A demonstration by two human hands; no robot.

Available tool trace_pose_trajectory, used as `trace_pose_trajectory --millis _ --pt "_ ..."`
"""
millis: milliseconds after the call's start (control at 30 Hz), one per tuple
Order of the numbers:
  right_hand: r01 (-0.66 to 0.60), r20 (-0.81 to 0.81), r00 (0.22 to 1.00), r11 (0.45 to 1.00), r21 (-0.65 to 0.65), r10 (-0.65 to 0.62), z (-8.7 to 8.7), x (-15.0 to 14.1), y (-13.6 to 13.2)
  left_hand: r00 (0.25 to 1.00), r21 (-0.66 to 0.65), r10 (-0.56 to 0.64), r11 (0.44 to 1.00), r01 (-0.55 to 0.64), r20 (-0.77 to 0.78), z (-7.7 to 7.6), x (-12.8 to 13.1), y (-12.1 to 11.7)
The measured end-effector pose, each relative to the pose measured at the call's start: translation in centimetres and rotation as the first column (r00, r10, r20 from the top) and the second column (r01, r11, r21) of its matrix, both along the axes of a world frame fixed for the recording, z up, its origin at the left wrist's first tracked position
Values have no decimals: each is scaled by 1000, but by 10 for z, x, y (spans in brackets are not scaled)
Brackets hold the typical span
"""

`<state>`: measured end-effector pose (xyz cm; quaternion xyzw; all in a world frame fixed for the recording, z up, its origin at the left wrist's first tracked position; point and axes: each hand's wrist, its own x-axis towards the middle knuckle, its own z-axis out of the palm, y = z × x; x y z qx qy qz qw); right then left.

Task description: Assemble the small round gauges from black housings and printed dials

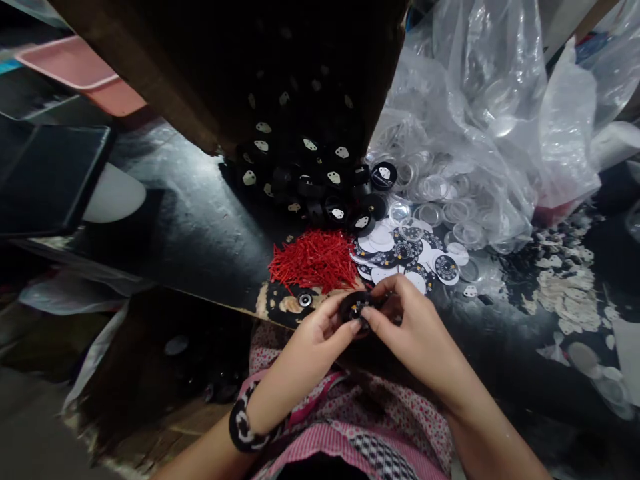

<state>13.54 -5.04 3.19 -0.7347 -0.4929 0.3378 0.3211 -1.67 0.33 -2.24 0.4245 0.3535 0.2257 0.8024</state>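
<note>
A small round black gauge (354,307) with a printed dial inside is held at the front edge of the bench. My left hand (325,328) grips its left side, thumb along the near rim. My right hand (400,313) is closed at its right side, with the thumb pressed on the dial's face. The fingers hide much of the part. Just beyond lie a heap of red needle pointers (315,261) and a pile of printed dial discs (403,252), some white side up. A small metal ring (305,300) sits at the bench edge, left of my hands.
A large dark box (165,73) spills black housings (336,208) onto the bench (200,247). Clear plastic covers (457,212) come out of a plastic bag (465,113). Pale metal plates (565,293) lie far right. A dark screen (55,177) stands left; an open carton (150,387) sits below.
</note>
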Motion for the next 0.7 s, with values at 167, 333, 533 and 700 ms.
trace_pose_trajectory --millis 167,333,533,700 --pt "-65 -68 996 998 -6 64 -2 0 -17 989 188 -29 981 56 -144 -3 -13 -7" --pt "-158 472 866 986 -58 167 1 9 2 979 -25 196 980 -197 -59 1 -21 0" --pt "-201 766 578 958 -203 283 -6 2 29 942 -279 333 910 -307 50 10 -15 -1" --pt "-217 530 831 976 30 169 -6 -2 20 933 -544 306 824 -161 188 14 -6 3"
